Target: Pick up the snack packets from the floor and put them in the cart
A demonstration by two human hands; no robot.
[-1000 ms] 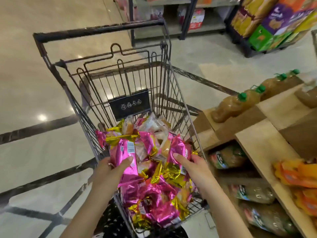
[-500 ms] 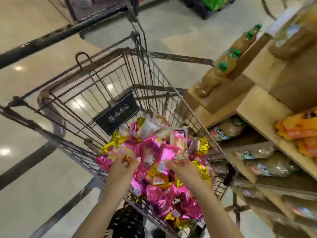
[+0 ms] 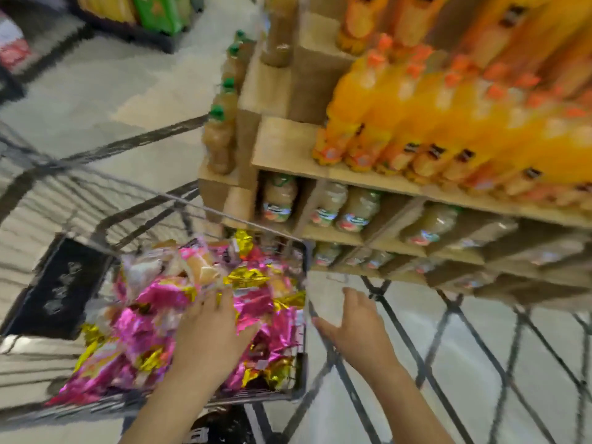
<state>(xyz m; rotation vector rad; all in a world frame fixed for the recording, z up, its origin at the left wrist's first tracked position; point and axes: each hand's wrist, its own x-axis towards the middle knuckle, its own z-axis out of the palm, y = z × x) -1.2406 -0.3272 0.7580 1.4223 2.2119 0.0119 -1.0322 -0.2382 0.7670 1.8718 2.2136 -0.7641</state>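
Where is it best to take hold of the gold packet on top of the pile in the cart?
Pinch the gold packet by its near edge, coming from above: it seems to lie flat atop the pile, and the cart's wire wall closes off the side.

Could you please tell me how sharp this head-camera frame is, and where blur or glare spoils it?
Head view: heavy motion blur smears the orange bottles and the cart wires into streaks; the snack packets, the left hand and the right hand are soft-edged but readable; foil on the packets glints; the wide lens tilts the shelf.
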